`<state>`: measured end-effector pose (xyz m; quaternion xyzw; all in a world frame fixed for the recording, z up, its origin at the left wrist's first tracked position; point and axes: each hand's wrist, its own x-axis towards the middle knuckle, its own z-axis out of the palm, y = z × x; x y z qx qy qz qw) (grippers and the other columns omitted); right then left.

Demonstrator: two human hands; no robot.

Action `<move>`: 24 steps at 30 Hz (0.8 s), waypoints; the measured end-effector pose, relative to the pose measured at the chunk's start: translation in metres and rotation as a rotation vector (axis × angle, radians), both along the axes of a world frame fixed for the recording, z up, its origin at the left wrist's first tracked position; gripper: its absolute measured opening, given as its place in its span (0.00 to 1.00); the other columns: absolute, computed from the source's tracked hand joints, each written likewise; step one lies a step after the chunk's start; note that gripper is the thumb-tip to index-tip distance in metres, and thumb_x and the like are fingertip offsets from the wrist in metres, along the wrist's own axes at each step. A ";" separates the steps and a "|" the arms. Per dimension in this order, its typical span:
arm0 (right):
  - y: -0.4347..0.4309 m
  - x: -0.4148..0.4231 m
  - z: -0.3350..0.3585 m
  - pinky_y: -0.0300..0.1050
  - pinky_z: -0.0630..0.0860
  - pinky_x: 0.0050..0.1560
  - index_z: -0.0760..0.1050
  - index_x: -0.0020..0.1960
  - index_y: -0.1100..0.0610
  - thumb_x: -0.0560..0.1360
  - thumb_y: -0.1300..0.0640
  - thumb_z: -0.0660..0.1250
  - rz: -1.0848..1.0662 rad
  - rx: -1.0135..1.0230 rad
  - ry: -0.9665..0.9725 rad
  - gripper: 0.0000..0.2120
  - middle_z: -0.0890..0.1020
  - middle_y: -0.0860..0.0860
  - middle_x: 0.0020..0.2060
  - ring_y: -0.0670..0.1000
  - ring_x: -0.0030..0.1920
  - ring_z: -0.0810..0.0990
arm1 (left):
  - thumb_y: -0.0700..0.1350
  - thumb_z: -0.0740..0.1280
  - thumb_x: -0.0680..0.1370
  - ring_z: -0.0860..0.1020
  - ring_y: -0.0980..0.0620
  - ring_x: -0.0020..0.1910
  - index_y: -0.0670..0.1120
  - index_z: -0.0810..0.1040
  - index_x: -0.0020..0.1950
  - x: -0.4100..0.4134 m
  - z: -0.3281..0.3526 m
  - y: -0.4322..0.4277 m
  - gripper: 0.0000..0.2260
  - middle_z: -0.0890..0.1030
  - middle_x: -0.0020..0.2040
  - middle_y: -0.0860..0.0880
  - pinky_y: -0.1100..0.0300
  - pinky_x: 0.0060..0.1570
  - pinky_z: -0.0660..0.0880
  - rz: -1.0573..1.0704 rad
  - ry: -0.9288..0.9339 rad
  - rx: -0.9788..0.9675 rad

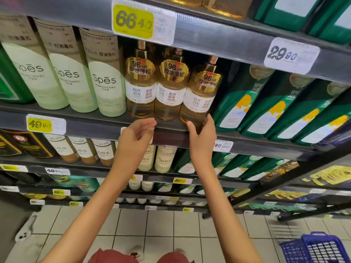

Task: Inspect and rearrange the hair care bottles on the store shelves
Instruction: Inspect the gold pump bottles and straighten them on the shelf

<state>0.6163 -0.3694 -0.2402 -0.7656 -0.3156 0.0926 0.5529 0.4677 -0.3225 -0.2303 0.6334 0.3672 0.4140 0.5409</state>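
Red clothing (133, 257) and two bare forearms fill the bottom of the view, both arms reaching up to a shelf (85, 126) of hair care. The right hand (201, 135) grips the base of the tilted amber bottle (201, 92), thumb on one side and fingers on the other. That bottle leans to the right at the shelf's front edge, just beside two upright amber bottles (140, 82) on its left. The left hand (138, 133) hangs loosely curled just below those two, holding nothing. Pale green bottles (106, 82) and dark green bottles (247, 103) flank them in even rows. This row looks nearly tidy: the leaning bottle wants standing straight in line, and whether the lower shelves have been checked cannot be told
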 end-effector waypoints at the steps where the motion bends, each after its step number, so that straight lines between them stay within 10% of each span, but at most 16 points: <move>1: -0.006 -0.010 -0.001 0.39 0.67 0.64 0.64 0.70 0.59 0.77 0.59 0.65 -0.028 0.022 0.012 0.23 0.73 0.50 0.61 0.47 0.62 0.71 | 0.36 0.62 0.78 0.77 0.64 0.52 0.45 0.76 0.57 -0.004 -0.001 0.000 0.10 0.80 0.51 0.54 0.75 0.53 0.71 -0.001 0.004 0.001; 4: -0.015 -0.032 0.012 0.48 0.74 0.59 0.70 0.65 0.60 0.78 0.63 0.63 -0.004 0.173 -0.059 0.16 0.76 0.54 0.54 0.49 0.55 0.75 | 0.36 0.62 0.78 0.77 0.63 0.51 0.45 0.77 0.55 -0.016 -0.001 0.002 0.09 0.81 0.49 0.53 0.74 0.52 0.72 0.031 -0.001 0.016; 8: 0.006 -0.031 0.065 0.36 0.72 0.57 0.70 0.64 0.63 0.76 0.62 0.66 0.135 0.304 -0.284 0.17 0.75 0.53 0.54 0.47 0.55 0.74 | 0.35 0.62 0.78 0.77 0.62 0.50 0.45 0.77 0.54 -0.029 0.004 0.001 0.09 0.80 0.48 0.52 0.75 0.51 0.72 0.063 -0.022 0.029; 13: 0.035 -0.020 0.095 0.34 0.56 0.39 0.66 0.44 0.60 0.75 0.55 0.69 0.185 0.092 -0.490 0.13 0.67 0.49 0.39 0.48 0.43 0.64 | 0.34 0.61 0.78 0.77 0.63 0.50 0.43 0.77 0.54 -0.042 0.000 -0.010 0.09 0.80 0.48 0.51 0.76 0.49 0.71 0.075 -0.034 0.010; 18: 0.061 -0.017 0.109 0.34 0.64 0.30 0.60 0.28 0.55 0.76 0.54 0.67 0.216 -0.083 -0.390 0.23 0.64 0.48 0.26 0.44 0.28 0.62 | 0.34 0.61 0.78 0.78 0.70 0.46 0.43 0.77 0.54 -0.059 -0.002 -0.008 0.09 0.80 0.48 0.54 0.77 0.48 0.71 0.122 -0.043 0.016; 24: 0.068 -0.018 0.113 0.48 0.71 0.43 0.67 0.33 0.58 0.75 0.53 0.67 0.272 -0.175 -0.357 0.16 0.75 0.55 0.34 0.55 0.42 0.75 | 0.35 0.61 0.78 0.78 0.68 0.48 0.44 0.77 0.55 -0.070 -0.003 -0.012 0.09 0.81 0.49 0.54 0.76 0.49 0.71 0.152 -0.040 0.027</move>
